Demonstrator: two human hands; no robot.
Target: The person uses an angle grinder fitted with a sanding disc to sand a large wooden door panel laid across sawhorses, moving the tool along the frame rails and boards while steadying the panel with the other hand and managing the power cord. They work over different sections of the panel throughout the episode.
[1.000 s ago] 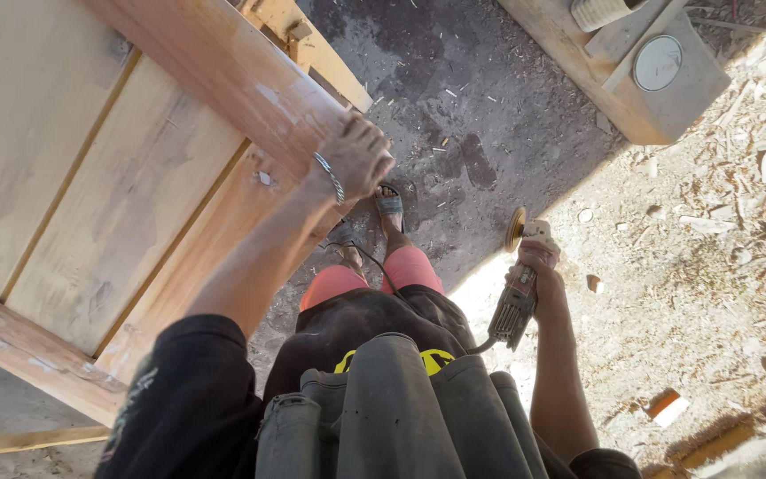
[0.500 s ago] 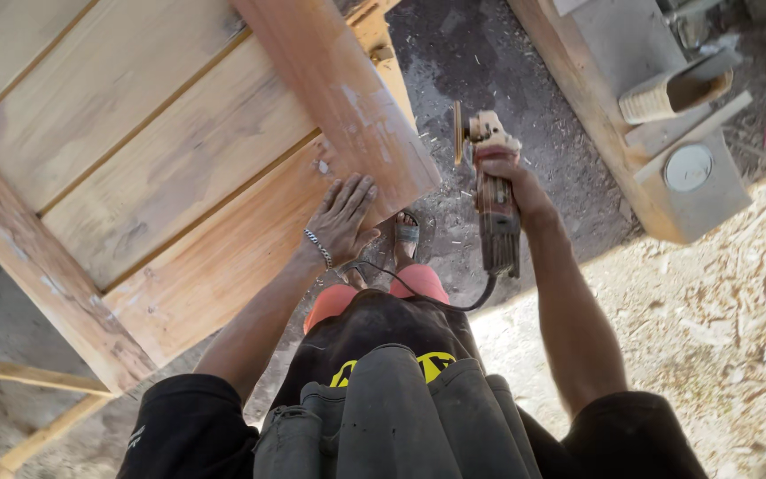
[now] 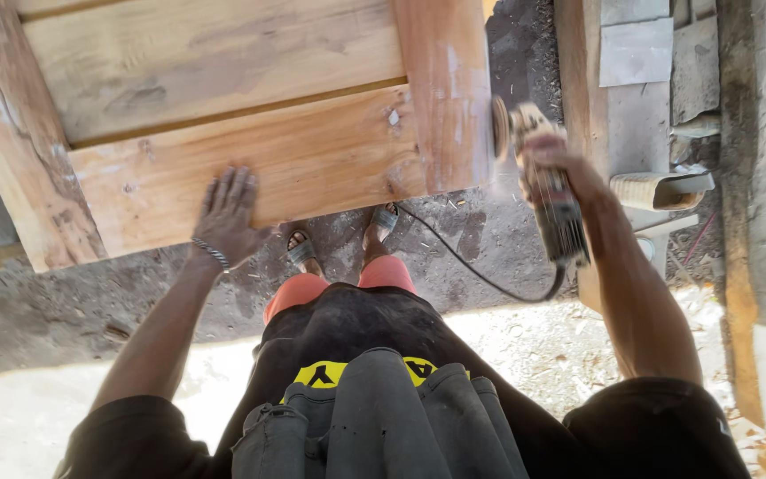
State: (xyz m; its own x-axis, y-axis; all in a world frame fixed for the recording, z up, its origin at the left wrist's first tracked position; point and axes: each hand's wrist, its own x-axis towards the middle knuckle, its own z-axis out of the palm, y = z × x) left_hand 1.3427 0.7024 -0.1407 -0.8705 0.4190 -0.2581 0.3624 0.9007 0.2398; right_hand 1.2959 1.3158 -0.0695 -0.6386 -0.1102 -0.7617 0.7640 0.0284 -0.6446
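A large wooden panel [image 3: 223, 98] of planks with a thick frame fills the upper left. My left hand [image 3: 228, 215] lies flat with spread fingers on the lower plank near its front edge, a metal bracelet at the wrist. My right hand [image 3: 553, 168] grips a corded angle grinder [image 3: 543, 182]. Its disc [image 3: 498, 129] touches the right edge of the panel's upright frame board [image 3: 445, 89]. The black cord [image 3: 480, 270] loops down from the grinder's tail to the ground by my feet.
My sandalled feet [image 3: 343, 241] stand on dark dirt below the panel. Wooden beams [image 3: 582, 98] and grey slabs [image 3: 636, 53] lie on the right, with a pale corrugated piece [image 3: 662, 188]. Wood shavings cover the sunlit ground [image 3: 525, 346] behind me.
The view swung so the panel now lies square in front. My left hand slid from the frame board onto the lower plank. My right hand raised the grinder to the frame's right edge.
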